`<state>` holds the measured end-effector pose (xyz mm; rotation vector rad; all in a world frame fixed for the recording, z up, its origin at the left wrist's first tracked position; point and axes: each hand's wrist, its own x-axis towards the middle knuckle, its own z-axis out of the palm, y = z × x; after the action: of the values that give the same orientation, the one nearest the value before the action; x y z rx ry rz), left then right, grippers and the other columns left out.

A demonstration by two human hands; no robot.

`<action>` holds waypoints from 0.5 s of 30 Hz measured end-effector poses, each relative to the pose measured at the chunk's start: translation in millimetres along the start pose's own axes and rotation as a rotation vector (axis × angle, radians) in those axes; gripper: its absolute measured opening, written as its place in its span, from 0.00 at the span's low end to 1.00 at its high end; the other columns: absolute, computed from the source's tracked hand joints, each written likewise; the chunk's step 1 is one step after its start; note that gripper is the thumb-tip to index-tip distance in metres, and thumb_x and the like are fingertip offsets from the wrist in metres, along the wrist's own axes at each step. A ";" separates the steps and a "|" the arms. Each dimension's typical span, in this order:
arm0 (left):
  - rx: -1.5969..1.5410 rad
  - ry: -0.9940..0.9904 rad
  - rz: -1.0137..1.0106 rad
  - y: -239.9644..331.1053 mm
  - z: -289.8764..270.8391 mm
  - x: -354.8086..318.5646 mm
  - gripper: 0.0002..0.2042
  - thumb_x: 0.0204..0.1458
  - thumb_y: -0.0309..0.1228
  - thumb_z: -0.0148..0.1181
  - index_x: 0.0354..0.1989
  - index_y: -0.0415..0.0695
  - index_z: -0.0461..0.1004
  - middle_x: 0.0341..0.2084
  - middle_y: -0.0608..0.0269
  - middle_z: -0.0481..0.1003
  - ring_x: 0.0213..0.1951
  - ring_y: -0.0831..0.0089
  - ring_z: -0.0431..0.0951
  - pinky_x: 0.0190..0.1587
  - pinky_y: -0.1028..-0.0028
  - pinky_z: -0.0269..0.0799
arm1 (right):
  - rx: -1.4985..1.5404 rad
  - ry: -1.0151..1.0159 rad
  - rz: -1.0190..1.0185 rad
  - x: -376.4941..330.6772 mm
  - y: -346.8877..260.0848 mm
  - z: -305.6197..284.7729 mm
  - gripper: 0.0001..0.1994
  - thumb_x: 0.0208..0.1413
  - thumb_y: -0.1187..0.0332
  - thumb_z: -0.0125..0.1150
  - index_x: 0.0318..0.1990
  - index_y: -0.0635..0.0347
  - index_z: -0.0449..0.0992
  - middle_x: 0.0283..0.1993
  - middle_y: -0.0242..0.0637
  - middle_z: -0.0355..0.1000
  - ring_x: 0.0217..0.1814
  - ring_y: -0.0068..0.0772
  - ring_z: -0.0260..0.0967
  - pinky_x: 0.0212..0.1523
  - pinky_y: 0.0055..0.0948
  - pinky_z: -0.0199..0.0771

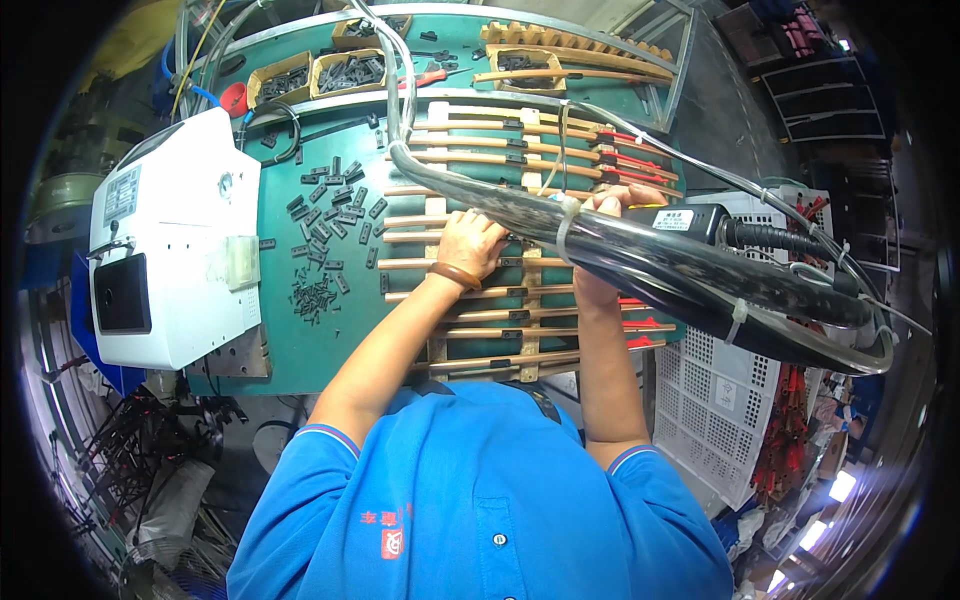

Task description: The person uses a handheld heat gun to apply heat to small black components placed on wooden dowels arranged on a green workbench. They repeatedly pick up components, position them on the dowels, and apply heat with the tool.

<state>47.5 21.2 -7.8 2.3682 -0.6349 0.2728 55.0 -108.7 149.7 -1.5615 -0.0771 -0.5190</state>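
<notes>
My left hand [472,245], with a brown bangle at its wrist, lies over a row of light-brown rods [470,155]. Its fingers are bent together at a rod, and what lies under their tips is hidden. Small black clips [513,142] sit along the rods, and several rods have red parts [640,163] at their right ends. My right hand [612,205] is closed around the end of a black corded power tool [690,218], partly hidden behind a thick dark tube [480,195]. Notched pale wooden racks [437,207] bear the rods crosswise.
Loose black clips [335,215] and a pile of screws [315,297] lie on the green table [285,350]. At left stands a white machine [175,250]. Cardboard boxes [348,72] of black parts fill the back shelf. White perforated crates [710,410] stand at right.
</notes>
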 end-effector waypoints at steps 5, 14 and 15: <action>0.012 0.035 -0.016 5.9 -9.2 2.9 0.09 0.40 0.31 0.65 0.31 0.48 0.75 0.30 0.63 0.73 0.40 0.64 0.71 0.42 0.65 0.63 | 0.158 0.124 0.035 -2.3 -0.5 0.3 0.12 0.55 0.81 0.52 0.45 0.61 0.62 0.31 0.35 0.64 0.29 0.21 0.64 0.34 0.23 0.72; -0.204 0.035 -0.061 -13.6 24.7 -11.5 0.09 0.39 0.31 0.65 0.31 0.49 0.76 0.31 0.65 0.72 0.39 0.66 0.71 0.41 0.66 0.62 | 0.049 0.076 -0.066 -1.2 -23.1 13.0 0.13 0.57 0.75 0.55 0.47 0.60 0.61 0.36 0.32 0.65 0.36 0.19 0.65 0.42 0.22 0.71; -0.138 0.046 -0.033 -11.1 21.9 -8.2 0.09 0.39 0.31 0.65 0.31 0.49 0.76 0.31 0.65 0.72 0.39 0.65 0.71 0.41 0.66 0.62 | 0.072 0.101 -0.055 -2.4 -23.9 12.1 0.12 0.57 0.76 0.54 0.47 0.60 0.61 0.35 0.33 0.66 0.35 0.20 0.65 0.41 0.22 0.71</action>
<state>46.7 17.3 -33.4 2.2320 -0.5735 0.2601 47.6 -94.6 171.4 -1.4635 -0.0605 -0.6311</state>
